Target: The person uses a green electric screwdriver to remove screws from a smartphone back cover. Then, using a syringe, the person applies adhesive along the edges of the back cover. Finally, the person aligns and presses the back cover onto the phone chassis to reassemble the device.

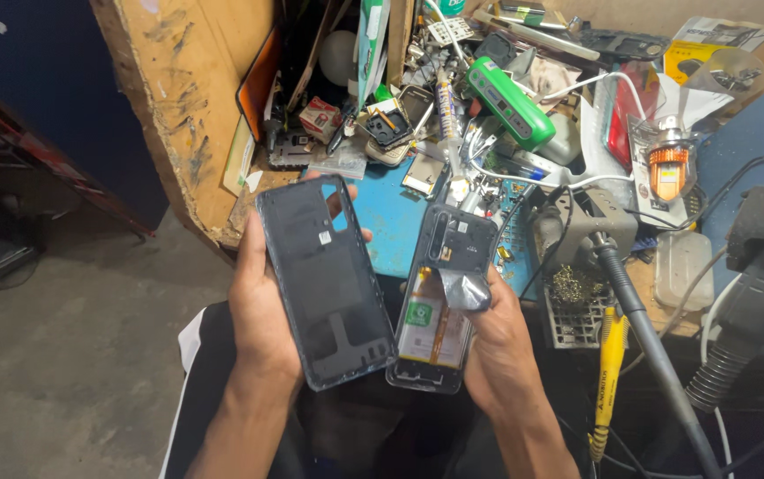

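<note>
Head view: our left hand gripped the detached back cover, fingers wrapped round its far edge. Our right hand pinched the opened phone, battery exposed, just right of the cover. Cover was off; internals untouched. Cluttered surface lay beyond both grips; free room only over our lap.

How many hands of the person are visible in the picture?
2: the left hand holds the dark back cover; the right hand holds the opened phone.
</note>
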